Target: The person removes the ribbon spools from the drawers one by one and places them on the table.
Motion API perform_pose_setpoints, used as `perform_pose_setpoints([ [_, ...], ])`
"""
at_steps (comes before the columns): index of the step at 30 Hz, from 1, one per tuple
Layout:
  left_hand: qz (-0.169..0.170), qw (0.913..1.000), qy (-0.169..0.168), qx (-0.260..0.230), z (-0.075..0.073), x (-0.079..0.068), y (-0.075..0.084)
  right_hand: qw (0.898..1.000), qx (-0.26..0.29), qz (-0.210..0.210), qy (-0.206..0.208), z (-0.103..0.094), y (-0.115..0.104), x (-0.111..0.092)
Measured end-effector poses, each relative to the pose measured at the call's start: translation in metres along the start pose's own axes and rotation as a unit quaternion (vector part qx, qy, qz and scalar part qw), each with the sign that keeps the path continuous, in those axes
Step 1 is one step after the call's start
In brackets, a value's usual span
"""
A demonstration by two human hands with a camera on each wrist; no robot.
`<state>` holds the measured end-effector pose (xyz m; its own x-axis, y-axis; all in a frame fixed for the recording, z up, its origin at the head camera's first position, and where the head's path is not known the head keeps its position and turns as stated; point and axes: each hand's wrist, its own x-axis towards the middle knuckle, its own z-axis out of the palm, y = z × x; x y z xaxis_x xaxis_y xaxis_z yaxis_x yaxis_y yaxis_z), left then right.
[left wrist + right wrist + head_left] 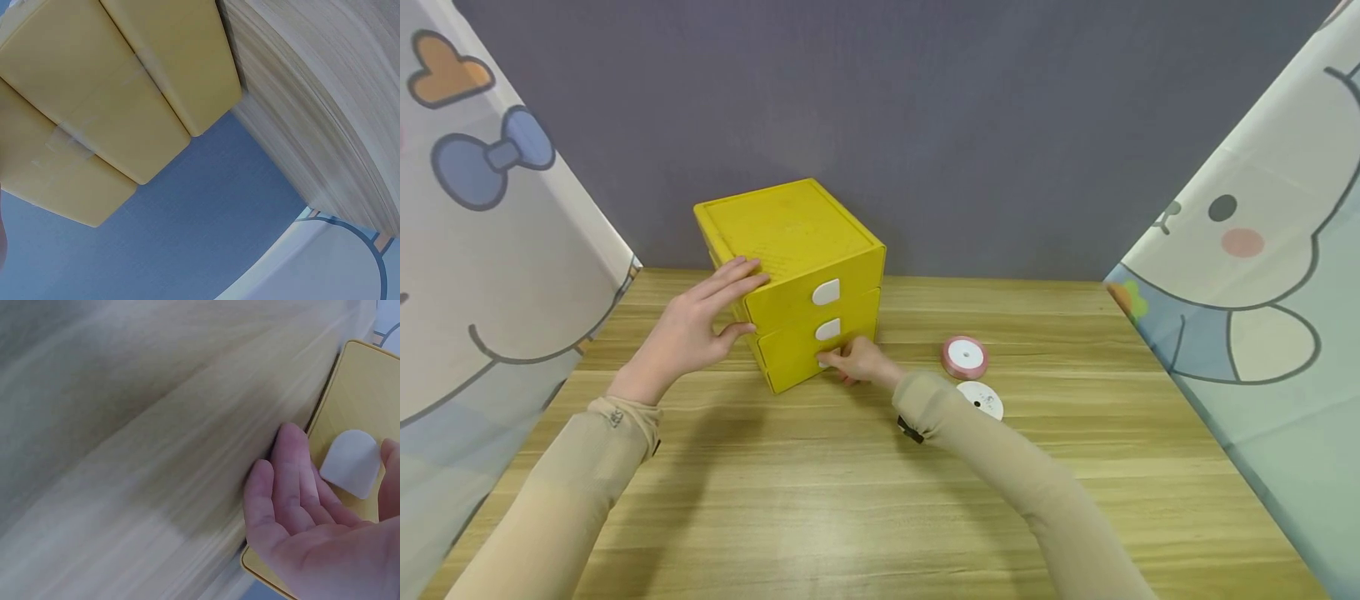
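Cabinet [801, 267], yellow and fronted with white tabs, stands on the table at the far side, left of centre. Its front runs obliquely from a near left corner to a farther right corner, so it faces the person and somewhat right. The lowest tab [352, 464] sits on this front, just above the table [820, 517]. Governing relation: the right hand [865, 362] is the nearer to this tab and lies on the front's outward side, its sleeve [992, 458] extending from there toward near right. Thumb and fingers stand narrow about the tab, thumb at its upper edge, fingers below; whether they pinch it cannot be told. The left hand [703, 321] is spread wide at the cabinet's left front corner, fingertips resting on the top, thumb lower, beside the left edge. Right of the cabinet, near the right wrist, lie a pink spool [965, 357] and a white disc [981, 400].
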<state>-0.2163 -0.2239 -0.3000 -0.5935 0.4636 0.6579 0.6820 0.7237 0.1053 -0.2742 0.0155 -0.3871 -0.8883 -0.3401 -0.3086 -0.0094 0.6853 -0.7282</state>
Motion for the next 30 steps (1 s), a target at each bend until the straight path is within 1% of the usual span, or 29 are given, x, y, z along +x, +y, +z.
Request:
perform_pose_setpoints([
  [6,-0.003,1.0,0.001,-0.001,-0.0004,-0.0004,0.001,1.0,-0.003,0.0,0.005,0.0028,0.0008,0.0006],
  [11,-0.002,1.0,0.001,-0.003,-0.0005,0.0001,0.0007,1.0,-0.011,-0.002,0.0,0.0027,0.0004,0.0002],
  [18,-0.004,1.0,-0.003,-0.004,0.0001,0.0002,0.0004,1.0,0.007,-0.003,-0.004,0.0022,0.0008,-0.0013],
  [30,-0.002,1.0,0.001,-0.004,0.0009,-0.0002,-0.0007,1.0,-0.008,0.002,-0.006,0.002,0.0004,-0.0008],
])
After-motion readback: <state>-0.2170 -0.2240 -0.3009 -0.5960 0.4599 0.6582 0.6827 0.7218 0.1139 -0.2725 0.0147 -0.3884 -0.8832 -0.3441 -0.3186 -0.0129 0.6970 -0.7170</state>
